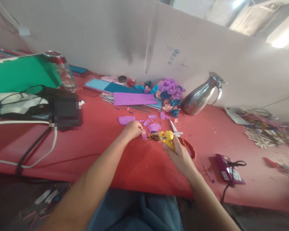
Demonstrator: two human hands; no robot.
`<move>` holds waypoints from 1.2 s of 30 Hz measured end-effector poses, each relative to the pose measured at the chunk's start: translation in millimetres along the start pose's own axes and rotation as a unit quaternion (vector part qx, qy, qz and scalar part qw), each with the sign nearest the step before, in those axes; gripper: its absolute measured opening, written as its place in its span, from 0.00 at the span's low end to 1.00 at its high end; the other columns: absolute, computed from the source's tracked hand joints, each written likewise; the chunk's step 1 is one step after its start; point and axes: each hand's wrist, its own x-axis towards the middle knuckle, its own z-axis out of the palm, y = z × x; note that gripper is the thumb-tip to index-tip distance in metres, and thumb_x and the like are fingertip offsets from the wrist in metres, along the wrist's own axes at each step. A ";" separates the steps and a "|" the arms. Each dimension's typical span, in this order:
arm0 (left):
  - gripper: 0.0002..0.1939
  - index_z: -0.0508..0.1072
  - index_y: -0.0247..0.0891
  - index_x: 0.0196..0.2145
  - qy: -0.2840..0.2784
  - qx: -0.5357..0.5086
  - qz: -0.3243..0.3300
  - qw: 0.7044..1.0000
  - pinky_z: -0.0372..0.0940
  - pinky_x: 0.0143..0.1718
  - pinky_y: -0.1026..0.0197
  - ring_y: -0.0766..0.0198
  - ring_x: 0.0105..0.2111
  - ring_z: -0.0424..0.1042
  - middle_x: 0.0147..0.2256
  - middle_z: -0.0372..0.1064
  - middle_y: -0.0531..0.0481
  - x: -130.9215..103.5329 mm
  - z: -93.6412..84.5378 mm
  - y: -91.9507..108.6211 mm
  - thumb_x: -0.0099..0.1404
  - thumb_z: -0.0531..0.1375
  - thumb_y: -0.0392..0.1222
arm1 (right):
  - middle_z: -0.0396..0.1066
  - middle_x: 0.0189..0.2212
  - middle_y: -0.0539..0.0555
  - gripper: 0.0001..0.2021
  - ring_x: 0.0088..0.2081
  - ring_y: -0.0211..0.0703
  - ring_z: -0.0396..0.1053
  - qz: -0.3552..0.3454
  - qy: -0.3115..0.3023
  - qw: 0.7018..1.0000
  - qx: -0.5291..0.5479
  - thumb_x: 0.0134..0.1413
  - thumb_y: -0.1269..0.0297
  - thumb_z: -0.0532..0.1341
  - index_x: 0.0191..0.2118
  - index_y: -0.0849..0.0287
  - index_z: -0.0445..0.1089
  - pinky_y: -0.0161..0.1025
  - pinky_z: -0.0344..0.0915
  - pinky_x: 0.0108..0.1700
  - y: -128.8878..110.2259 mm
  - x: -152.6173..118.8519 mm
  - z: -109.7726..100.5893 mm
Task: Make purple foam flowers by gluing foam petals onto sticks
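My left hand (134, 131) is closed in a pinch on a small purple paper piece (144, 135). In my right hand (179, 154) is a yellow hot glue gun (169, 138), with a clear glue stick (178, 133) jutting from its back. Its nozzle end, darkened and crusted, points left toward the pinched piece; whether they touch I cannot tell. Several purple paper petals (146, 122) lie just beyond both hands. Scissors with silver blades (173, 125) and red-orange handles (191, 148) rest behind and beside my right hand, partly hidden by it.
Beyond the petals lie a purple paper strip (135, 98) and a bunch of paper flowers (170, 88). A steel jug (199, 96) stands by the wall. At left are a glass bottle (66, 75) and cables (54, 144); at right, a maroon power box (225, 166).
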 end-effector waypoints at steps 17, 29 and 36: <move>0.05 0.78 0.37 0.23 -0.008 -0.009 0.014 1.000 0.57 0.29 0.62 0.62 0.29 0.70 0.24 0.74 0.49 2.1 1.2 -2.6 0.51 0.64 0.39 | 0.74 0.32 0.56 0.13 0.33 0.51 0.72 -0.018 0.002 0.999 -0.041 0.57 0.54 0.51 0.42 0.55 0.61 0.37 0.54 0.29 -7.5 1.8 8.7; 0.05 0.78 0.37 0.24 -0.009 0.004 0.006 1.000 0.57 0.29 0.62 0.62 0.29 0.70 0.25 0.75 0.49 1.9 0.4 -1.0 0.52 0.63 0.40 | 0.74 0.30 0.55 0.13 0.30 0.50 0.72 0.003 -0.006 1.000 -0.025 0.57 0.54 0.52 0.44 0.55 0.61 0.37 0.54 0.28 -6.1 2.2 3.8; 0.04 0.77 0.37 0.22 -0.002 -0.013 0.002 1.000 0.56 0.29 0.62 0.62 0.28 0.69 0.24 0.73 0.50 1.6 0.9 -1.8 0.51 0.64 0.39 | 0.74 0.32 0.56 0.14 0.31 0.49 0.71 -0.008 0.010 1.000 -0.024 0.55 0.55 0.53 0.44 0.56 0.63 0.37 0.57 0.29 -0.3 1.5 3.1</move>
